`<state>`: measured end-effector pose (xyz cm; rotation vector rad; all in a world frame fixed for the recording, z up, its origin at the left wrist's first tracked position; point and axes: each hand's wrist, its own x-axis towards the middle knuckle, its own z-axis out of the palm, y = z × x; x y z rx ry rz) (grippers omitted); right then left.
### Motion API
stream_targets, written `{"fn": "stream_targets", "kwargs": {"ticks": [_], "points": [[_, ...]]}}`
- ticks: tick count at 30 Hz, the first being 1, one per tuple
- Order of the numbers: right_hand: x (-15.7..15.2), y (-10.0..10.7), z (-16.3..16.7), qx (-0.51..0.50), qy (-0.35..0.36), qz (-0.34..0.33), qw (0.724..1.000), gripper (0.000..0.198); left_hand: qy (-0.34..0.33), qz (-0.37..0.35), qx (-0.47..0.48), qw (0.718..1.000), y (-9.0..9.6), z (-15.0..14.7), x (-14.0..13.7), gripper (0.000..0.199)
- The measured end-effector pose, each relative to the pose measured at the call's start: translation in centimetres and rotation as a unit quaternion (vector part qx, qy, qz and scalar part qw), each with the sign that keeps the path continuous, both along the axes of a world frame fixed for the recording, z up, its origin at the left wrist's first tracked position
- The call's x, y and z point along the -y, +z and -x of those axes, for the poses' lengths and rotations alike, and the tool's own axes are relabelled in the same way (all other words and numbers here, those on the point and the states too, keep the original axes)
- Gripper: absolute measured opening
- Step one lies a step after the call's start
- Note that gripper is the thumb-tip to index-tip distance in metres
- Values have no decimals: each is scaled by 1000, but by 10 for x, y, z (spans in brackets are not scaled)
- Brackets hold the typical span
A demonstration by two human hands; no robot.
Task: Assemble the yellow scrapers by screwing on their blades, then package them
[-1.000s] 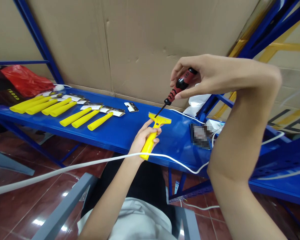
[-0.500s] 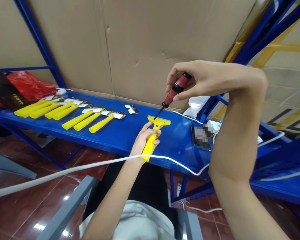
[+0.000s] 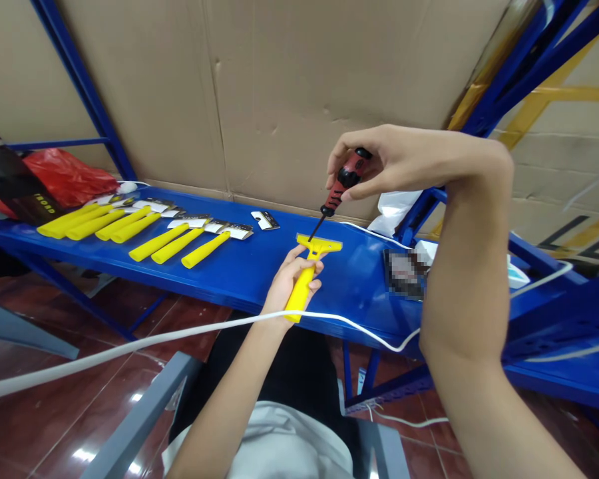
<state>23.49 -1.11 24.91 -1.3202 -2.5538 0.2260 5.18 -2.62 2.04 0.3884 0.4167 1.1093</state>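
My left hand (image 3: 290,278) is closed around the handle of a yellow scraper (image 3: 300,293), its wide head pointing away from me. Above it, my right hand (image 3: 374,159) grips a red and black screwdriver (image 3: 348,174) from the top. The screwdriver's shaft slants down to the left, and its tip meets the left part of the scraper head. Whether the tip sits in a screw is too small to tell. To the left, several yellow scrapers (image 3: 207,250) with black and white blade covers lie in a row. A loose black and white blade cover (image 3: 265,220) lies behind them.
The blue shelf (image 3: 239,279) backs onto cardboard (image 3: 279,100). A white cable (image 3: 190,327) crosses in front of my left wrist. At the right lie a dark packet (image 3: 404,273) and white plastic; at the left, a red bag (image 3: 64,176) and a black box (image 3: 14,179).
My right hand and the screwdriver have shifted slightly left, the shaft now a little steeper. My left hand still holds the scraper. The whole view has moved slightly.
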Motion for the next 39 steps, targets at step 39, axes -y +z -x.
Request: {"fn": "stream_targets", "kwargs": {"ticks": [39], "points": [[-7, 1, -5, 8, -53, 19, 998, 57, 19, -11, -13, 1000, -4, -2, -1, 59]]}}
